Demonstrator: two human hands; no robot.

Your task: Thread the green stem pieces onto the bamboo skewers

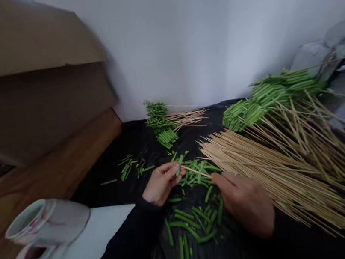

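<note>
My left hand (160, 185) pinches a short green stem piece (180, 163) between thumb and fingers. A thin wooden skewer (196, 171) runs from that piece to my right hand (246, 203), whose fingers are closed round it. Whether the skewer's point is inside the stem piece or only against it, I cannot tell. Beneath and between my hands lies a loose heap of cut green stem pieces (198, 173). More loose stem pieces (195, 225) are scattered nearer to me on the black sheet (158, 252).
Bare skewers (263, 172) lie in a big pile at right. Behind them are stacked skewers with green stem pieces (271, 97); a smaller threaded stack (160, 124) is by the wall. At left stand a mug (56, 220) on a white surface (109, 225) and a cardboard box (34, 94).
</note>
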